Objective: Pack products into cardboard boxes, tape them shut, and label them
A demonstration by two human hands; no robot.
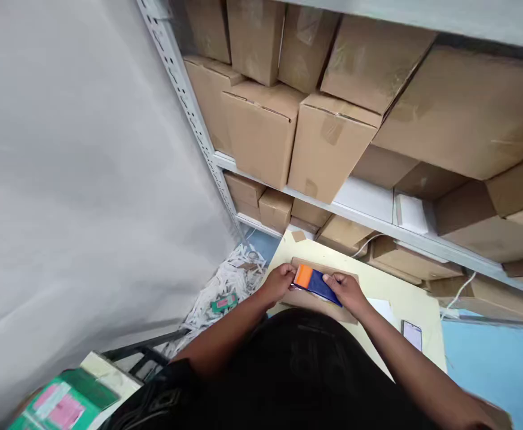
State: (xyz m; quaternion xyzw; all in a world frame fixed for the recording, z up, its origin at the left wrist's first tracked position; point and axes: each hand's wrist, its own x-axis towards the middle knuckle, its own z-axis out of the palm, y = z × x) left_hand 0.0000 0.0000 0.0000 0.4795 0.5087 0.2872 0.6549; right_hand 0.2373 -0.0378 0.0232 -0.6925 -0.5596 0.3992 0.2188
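Both hands hold a flat, dark blue packet with an orange end point(303, 276), tilted over the table. My left hand point(280, 283) is closed, its fingers pinching the edge by the orange end. On the blue part lies the thumb of my right hand point(346, 291), the fingers closed around that side. Something shiny shows by the left fingertips, too small to make out. Under the packet, a brown cardboard piece point(328, 307) lies on the pale yellow table point(407, 298), partly hidden by my hands and body.
A phone point(412, 335) and white paper point(383, 310) lie to the right on the table. Behind it stands a metal rack point(360, 214) stacked with cardboard boxes point(261, 134). Paper scraps point(243, 280) are heaped at left, near a green box point(64, 403). A white wall rises beyond.
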